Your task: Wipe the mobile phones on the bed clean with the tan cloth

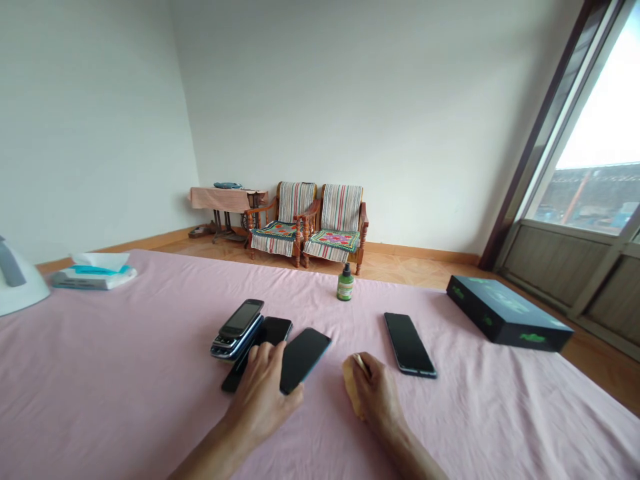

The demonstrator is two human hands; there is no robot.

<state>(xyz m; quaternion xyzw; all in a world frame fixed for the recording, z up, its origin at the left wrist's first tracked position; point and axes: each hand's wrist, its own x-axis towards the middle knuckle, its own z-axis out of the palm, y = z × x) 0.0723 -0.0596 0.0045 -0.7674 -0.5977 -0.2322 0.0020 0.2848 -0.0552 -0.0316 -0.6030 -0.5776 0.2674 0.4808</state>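
Note:
My left hand (267, 383) is closed on the near left edge of a dark phone (305, 357), its thumb at the lower corner. Under and beside that hand lies another black phone (275, 329), partly hidden by the fingers. Just left of it is a stack of several older phones (243, 318), a silver-rimmed one on top. My right hand (376, 393) is closed around a yellow cloth (352, 387). To its right a black phone (410, 345) lies face up on the pink cloth.
The pink-covered bed or table (150, 387) carries a green bottle (345, 283) at its far edge, a black box (507, 313) at right, a tissue pack (95, 272) and a white appliance (17, 280) at left. Two chairs (333, 220) stand beyond.

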